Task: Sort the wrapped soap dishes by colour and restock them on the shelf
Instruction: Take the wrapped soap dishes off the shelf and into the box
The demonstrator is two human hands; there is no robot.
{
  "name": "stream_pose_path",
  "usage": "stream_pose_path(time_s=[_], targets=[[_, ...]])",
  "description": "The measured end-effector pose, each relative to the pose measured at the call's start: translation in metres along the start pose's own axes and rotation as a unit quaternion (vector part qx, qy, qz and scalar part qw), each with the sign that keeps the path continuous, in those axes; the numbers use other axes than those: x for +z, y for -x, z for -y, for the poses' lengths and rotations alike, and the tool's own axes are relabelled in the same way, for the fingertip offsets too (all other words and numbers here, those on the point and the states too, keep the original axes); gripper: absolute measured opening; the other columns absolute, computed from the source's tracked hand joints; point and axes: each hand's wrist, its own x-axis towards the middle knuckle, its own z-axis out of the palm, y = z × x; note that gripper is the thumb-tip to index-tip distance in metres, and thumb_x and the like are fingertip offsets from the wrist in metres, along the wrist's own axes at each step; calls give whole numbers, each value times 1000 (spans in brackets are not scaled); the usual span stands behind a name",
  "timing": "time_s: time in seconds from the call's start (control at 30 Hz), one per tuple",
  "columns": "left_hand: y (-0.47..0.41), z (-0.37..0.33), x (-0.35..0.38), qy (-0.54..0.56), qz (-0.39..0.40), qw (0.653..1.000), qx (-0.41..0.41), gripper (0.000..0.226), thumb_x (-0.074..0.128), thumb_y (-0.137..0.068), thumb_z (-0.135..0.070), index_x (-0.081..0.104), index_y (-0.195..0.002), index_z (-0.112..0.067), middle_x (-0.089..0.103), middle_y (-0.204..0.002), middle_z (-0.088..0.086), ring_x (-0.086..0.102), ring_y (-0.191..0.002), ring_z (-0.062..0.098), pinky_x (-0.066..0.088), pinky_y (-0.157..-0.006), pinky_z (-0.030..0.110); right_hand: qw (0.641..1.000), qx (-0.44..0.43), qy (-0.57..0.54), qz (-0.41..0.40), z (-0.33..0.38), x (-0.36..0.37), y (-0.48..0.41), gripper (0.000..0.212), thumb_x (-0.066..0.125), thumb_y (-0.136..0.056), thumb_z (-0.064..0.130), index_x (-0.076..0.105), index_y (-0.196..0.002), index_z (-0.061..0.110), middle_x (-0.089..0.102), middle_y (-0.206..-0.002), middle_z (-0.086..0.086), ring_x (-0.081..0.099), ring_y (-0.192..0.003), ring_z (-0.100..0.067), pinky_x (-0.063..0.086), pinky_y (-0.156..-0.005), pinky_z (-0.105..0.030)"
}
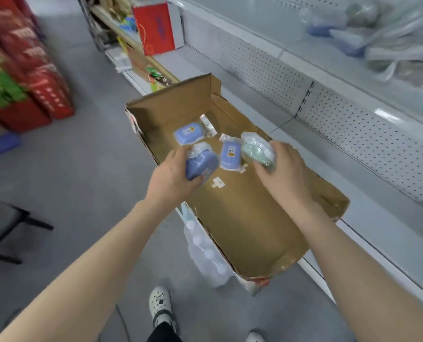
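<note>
The left hand (173, 174) grips a dark blue soap dish (200, 164), the right hand (287, 169) a green one (256, 151), shelf (353, 58) nearer the right.

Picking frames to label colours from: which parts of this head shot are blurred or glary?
Head view: red stacked packs at left are motion-smeared; the bagged goods on the upper shelf are soft with glare; the blue soap dish in the left hand and the green one in the right hand read clearly; wide-angle bends the edges.

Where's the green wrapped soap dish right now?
Right of centre in the head view: the pale green plastic-wrapped soap dish is gripped in the right hand over the open brown cardboard box, beside a light blue wrapped dish.
</note>
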Motion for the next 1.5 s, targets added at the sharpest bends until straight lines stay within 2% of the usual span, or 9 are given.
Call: stream_pose_path(time_s=[0.2,0.33,0.57,0.8,0.9,1.07,1.17,1.33,1.5], targets=[[-72,89,-34,-7,51,999,16,65,70,-79,-44,42,-135,-25,54,-124,0,59,-100,30,47,-81,39,999,50,-9,17,63,88,-54,43,63,-87,41,53,-124,24,60,-110,6,55,-98,-15,39,-69,-27],[-119,127,-33,-1,88,995,39,66,71,-78,-45,42,-133,-25,54,-121,0,59,-97,31,49,-80,41,995,92,-6,42,78,126,-81,46,60,-88,47,50,-129,28,60,-114,9,58,-97,-14,51,-70,-33],[-216,159,4,-4,139,987,83,67,72,-77,-36,43,-135,-19,54,-124,4,58,-103,28,50,-81,42,974,199,-11,107,59,198,-140,45,56,-92,46,50,-130,23,60,-115,-1,60,-95,-20,54,-76,-42],[-299,175,42,-11,190,975,114,65,70,-76,-25,44,-135,-18,54,-123,5,58,-101,30,45,-77,37,934,286,-44,210,31,275,-200,46,52,-94,41,50,-135,18,59,-128,-11,57,-114,-30,49,-87,-39],[-335,182,57,-27,206,966,150,68,70,-73,-19,43,-136,-19,55,-120,5,58,-101,27,46,-79,35,921,301,-33,243,24,291,-214,47,49,-97,36,47,-140,17,48,-138,-13,51,-122,-33,45,-96,-41],[-405,186,99,-48,213,940,262,69,70,-66,-6,51,-131,-12,58,-106,9,57,-88,33,48,-73,43,929,290,52,224,16,309,-219,40,47,-99,23,50,-138,13,54,-131,-15,51,-116,-35,45,-93,-42],[-435,184,134,-88,212,919,319,66,74,-66,-3,53,-127,-14,58,-100,7,55,-82,29,46,-68,39,923,301,84,225,15,316,-221,42,50,-98,22,50,-139,17,55,-133,-9,52,-116,-31,46,-92,-42],[-451,189,180,-141,279,872,376,67,71,-84,-15,38,-142,-22,54,-120,4,54,-106,26,46,-90,37,915,325,103,216,15,319,-223,41,51,-98,25,52,-138,19,56,-134,-4,51,-121,-26,43,-97,-39],[-441,186,177,-95,310,854,407,54,62,-93,-24,41,-142,-17,54,-130,8,52,-117,28,42,-99,37,904,343,149,207,27,294,-215,42,43,-101,31,47,-141,16,48,-141,-5,46,-125,-28,39,-97,-38]])
